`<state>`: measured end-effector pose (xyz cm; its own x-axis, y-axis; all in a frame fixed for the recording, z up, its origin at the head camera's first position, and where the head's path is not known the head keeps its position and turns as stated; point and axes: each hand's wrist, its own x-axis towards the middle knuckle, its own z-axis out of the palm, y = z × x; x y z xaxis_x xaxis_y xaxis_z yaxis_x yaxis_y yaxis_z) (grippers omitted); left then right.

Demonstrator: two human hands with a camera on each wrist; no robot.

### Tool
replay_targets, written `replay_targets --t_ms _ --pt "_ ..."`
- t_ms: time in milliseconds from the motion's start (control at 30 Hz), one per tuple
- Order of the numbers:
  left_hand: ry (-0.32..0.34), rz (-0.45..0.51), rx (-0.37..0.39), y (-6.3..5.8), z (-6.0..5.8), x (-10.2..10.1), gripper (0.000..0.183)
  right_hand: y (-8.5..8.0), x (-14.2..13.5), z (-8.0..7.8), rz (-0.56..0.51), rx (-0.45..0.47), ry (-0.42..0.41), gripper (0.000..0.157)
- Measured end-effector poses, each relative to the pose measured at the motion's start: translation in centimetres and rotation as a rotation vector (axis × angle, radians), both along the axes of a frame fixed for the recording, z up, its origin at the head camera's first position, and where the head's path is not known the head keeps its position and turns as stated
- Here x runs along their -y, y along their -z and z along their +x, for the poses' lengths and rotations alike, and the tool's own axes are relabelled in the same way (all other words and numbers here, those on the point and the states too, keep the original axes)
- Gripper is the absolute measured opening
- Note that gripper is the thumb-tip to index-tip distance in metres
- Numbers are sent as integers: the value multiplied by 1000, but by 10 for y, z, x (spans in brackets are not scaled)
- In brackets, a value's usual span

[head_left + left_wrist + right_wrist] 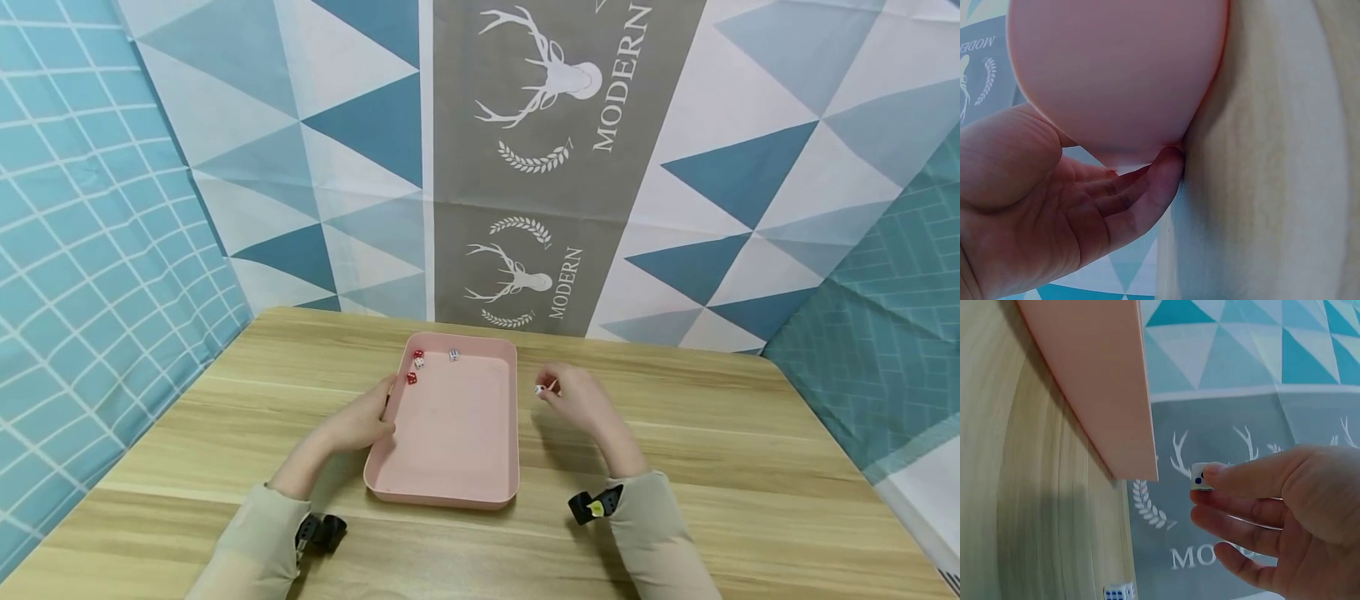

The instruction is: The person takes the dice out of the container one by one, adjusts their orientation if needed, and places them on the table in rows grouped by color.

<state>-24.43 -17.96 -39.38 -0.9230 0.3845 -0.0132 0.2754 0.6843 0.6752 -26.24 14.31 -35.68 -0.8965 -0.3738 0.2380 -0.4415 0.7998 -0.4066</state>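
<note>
A: What do you have in the right hand?
B: I have it pinching a small white die. The thumb is on one side and a finger is on the other. I can see blue dots on it.
A: Where is that?
B: It's up off the wooden surface, just past the right side of the pink tray. It isn't touching the tray.
A: And the left hand?
B: I see it holding the tray by its left side. The fingertips are down low, by the bottom edge. The tray sits flat.
A: Is anything in the tray?
B: Yes, I count four dice, all up at the far end. A red die is in the left corner, and a white die is right up close to it. A lower red die is a bit nearer to me, by the left wall. A white and blue die is off by itself to the right, near the back wall.
A: Any more?
B: One. My right wrist view shows another die on the surface, outside the tray. Only part of it shows.
A: What's behind?
B: A big cloth with deer heads, leaves and triangles.
</note>
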Motion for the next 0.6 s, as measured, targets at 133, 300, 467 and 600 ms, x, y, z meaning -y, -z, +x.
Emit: replay_targets --t_ms 133,300,467,600 --pt "-5 -12 2 0 0 0 74 2 -10 -1 4 4 8 11" --pt "-9 -3 5 -1 0 0 74 4 -22 -2 34 2 25 8" --pt "-7 3 -3 0 0 -1 74 7 -33 -4 78 -9 68 7" --pt "-11 -5 -1 -1 0 -1 74 12 -39 -7 109 -11 77 5"
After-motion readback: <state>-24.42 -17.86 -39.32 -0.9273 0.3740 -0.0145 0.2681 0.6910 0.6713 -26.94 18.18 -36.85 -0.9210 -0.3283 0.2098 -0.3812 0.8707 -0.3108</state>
